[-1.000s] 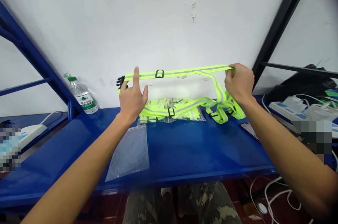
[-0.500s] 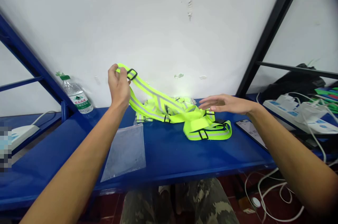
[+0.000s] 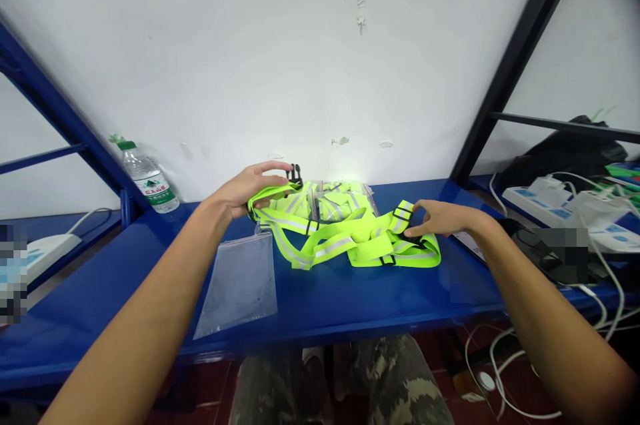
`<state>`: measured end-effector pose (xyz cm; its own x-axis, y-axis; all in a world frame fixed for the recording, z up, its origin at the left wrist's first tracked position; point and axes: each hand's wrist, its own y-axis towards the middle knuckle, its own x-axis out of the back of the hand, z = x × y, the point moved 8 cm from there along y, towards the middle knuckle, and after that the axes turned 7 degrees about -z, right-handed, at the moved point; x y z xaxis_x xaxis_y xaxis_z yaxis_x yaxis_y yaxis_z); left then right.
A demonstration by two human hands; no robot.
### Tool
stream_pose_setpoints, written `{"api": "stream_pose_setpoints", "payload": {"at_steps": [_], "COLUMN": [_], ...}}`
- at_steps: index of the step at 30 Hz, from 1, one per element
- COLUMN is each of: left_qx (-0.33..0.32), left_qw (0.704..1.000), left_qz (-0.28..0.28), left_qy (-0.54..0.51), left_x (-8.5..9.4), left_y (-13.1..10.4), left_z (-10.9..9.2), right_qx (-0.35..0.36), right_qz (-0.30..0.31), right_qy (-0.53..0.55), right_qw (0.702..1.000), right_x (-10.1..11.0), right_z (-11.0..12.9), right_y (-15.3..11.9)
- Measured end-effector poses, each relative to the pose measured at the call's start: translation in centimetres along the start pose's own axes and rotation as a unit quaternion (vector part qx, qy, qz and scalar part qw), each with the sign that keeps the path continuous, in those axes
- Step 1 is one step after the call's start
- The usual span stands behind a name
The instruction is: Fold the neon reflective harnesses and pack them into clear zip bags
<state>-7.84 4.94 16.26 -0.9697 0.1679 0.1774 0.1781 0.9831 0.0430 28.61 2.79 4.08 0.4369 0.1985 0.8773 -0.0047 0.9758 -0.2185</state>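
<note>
A neon yellow reflective vest (image 3: 335, 248) made of straps with grey stripes and black buckles lies loosely spread on the blue table. My left hand (image 3: 247, 190) is closed round one strap end of it, with a black side-release buckle (image 3: 295, 175) sticking up at the fingertips. At the vest's right end my right hand (image 3: 434, 218) pinches the strap near a black slider, fingers bent; the exact contact is partly hidden. Behind the vest lie clear packets (image 3: 343, 201) with more yellow strapping inside. An unfilled clear plastic bag (image 3: 240, 285) lies flat below my left hand.
A water bottle (image 3: 150, 178) leans at the back left by the blue frame. A phone (image 3: 469, 246) lies partly behind my right wrist, near a dark, partly blurred-out object (image 3: 537, 251). Power strips (image 3: 540, 203) and white cables crowd the right side. The table's front edge (image 3: 340, 338) is close to my knees.
My left hand has come down and to the right with the strap, and the buckle now shows. My right hand has lowered onto the vest and closed. A dark object has appeared at right.
</note>
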Motion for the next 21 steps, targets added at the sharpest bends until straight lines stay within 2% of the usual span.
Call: {"api": "stream_pose_setpoints", "payload": {"at_steps": [2,4,6,8,10,12,14,15,16,18,19,20,21], "left_qx": [-0.004,-0.014,-0.027,-0.042,-0.060,-0.068,-0.059,-0.049,-0.038,-0.026,-0.027,-0.032,-0.039], "left_qw": [0.999,0.998,0.998,0.998,0.996,0.992,0.986,0.982,0.979,0.976,0.975,0.972,0.967], "left_qz": [0.029,0.051,0.055,0.044,0.028,0.017,0.012,0.008,-0.002,-0.043,-0.074,-0.110,-0.151], "left_qy": [0.044,0.041,0.012,-0.019,-0.055,-0.102,-0.157,-0.182,-0.200,-0.212,-0.208,-0.203,-0.202], "left_x": [-1.0,-1.8,-2.2,-2.0,-1.5,-1.0,-0.8,-0.8,-0.7,-0.1,0.6,1.6,3.0], "left_y": [-0.3,-0.5,-0.5,-0.3,0.0,0.2,0.4,0.5,0.6,1.0,1.3,1.6,1.9], "left_z": [0.7,1.0,1.0,0.9,0.6,0.4,0.3,0.3,0.4,0.8,0.9,1.1,1.3], "right_qx": [0.019,0.049,0.067,0.083,0.097,0.115,0.142,0.155,0.167,0.180,0.180,0.179,0.176], "right_qz": [0.033,0.030,-0.015,-0.102,-0.206,-0.287,-0.321,-0.313,-0.286,-0.224,-0.214,-0.227,-0.262], "right_qy": [0.010,0.030,0.073,0.141,0.236,0.348,0.444,0.473,0.482,0.434,0.392,0.359,0.346], "right_qw": [0.999,0.998,0.995,0.981,0.945,0.885,0.825,0.809,0.811,0.854,0.877,0.888,0.884], "right_x": [-0.3,0.2,1.8,4.3,7.1,9.4,10.9,11.3,11.5,11.6,11.8,12.3,13.1], "right_z": [0.6,1.2,1.7,2.0,2.4,3.0,4.1,4.9,5.9,8.1,8.7,9.1,9.0], "right_y": [-0.3,-0.7,-1.1,-1.5,-2.1,-2.7,-3.2,-3.4,-3.4,-3.6,-3.7,-3.9,-4.1]}}
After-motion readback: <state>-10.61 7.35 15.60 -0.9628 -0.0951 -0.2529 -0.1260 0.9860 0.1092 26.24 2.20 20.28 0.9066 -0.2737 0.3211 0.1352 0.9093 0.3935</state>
